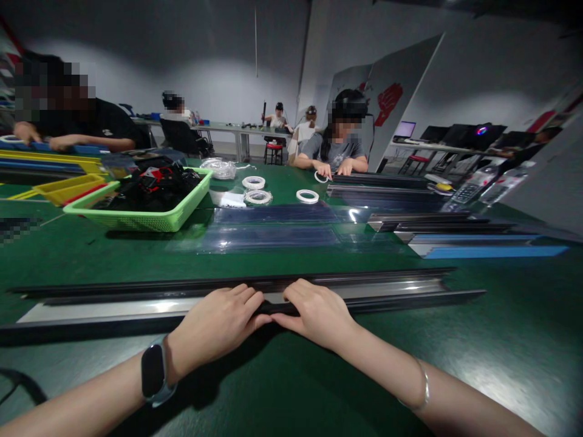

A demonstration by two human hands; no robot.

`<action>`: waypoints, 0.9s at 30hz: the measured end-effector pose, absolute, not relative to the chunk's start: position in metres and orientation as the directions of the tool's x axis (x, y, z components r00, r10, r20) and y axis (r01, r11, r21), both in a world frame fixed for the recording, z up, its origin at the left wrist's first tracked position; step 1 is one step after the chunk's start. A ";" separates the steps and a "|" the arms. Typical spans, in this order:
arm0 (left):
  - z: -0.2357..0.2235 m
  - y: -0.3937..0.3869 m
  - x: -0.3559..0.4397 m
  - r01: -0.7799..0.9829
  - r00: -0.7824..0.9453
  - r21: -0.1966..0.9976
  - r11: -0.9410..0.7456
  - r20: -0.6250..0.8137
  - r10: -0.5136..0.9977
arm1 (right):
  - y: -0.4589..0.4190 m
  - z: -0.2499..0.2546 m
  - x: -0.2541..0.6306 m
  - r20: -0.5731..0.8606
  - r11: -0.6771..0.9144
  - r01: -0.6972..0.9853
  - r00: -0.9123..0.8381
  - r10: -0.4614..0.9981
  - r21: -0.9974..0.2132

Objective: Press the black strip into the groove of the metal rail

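Note:
A long metal channel profile [401, 287] with dark edges and a silvery inner face lies lengthwise across the green table in front of me. My left hand [223, 315] grips its near edge around the middle, fingers over the top and thumb at the front. Just beside it, my right hand [314, 309] pinches the same near edge in the same way. The two thumbs almost meet. Whether a thin strip lies under my fingers is hidden.
Beyond the profile lie clear plastic strips [273, 237], white tape rolls [307, 196] and a green basket [182, 215] of dark parts. More profiles [492, 250], some blue-edged, rest at the right near water bottles [473, 185]. Co-workers [341, 142] sit across the table and at the left.

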State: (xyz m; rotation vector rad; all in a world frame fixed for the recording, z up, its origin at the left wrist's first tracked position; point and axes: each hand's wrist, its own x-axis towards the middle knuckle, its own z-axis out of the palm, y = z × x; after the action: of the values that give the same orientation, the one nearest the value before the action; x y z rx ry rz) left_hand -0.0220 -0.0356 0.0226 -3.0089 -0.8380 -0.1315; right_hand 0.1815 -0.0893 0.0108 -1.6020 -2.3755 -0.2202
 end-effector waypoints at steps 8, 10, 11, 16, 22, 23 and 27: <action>0.025 -0.037 -0.021 0.504 0.859 -0.010 -0.864 0.107 0.500 | -0.089 0.010 0.182 0.293 0.381 0.925 -0.363 0.884 -0.003; 0.026 -0.037 -0.021 0.498 0.862 -0.016 -0.867 0.117 0.493 | -0.089 0.010 0.182 0.303 0.387 0.922 -0.366 0.880 -0.009; 0.025 -0.037 -0.022 0.497 0.863 -0.017 -0.868 0.116 0.492 | -0.089 0.010 0.182 0.307 0.388 0.922 -0.365 0.879 -0.015; 0.023 -0.036 -0.023 0.501 0.861 0.005 -0.866 0.099 0.499 | -0.090 0.012 0.182 0.284 0.377 0.926 -0.356 0.890 -0.021; 0.026 -0.036 -0.022 0.489 0.864 0.013 -0.872 0.126 0.487 | -0.089 0.012 0.182 0.278 0.377 0.926 -0.357 0.892 -0.021; 0.026 -0.036 -0.022 0.489 0.865 0.012 -0.872 0.121 0.487 | -0.089 0.012 0.182 0.287 0.376 0.926 -0.355 0.890 -0.023; 0.024 -0.035 -0.023 0.499 0.862 0.016 -0.867 0.093 0.498 | -0.089 0.012 0.182 0.283 0.381 0.924 -0.358 0.890 -0.028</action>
State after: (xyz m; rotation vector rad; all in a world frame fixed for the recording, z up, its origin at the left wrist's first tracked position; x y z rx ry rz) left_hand -0.0227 -0.0355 0.0237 -3.0234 -0.8091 -0.1474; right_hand 0.1822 -0.0891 0.0124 -1.6070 -2.3911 -0.1974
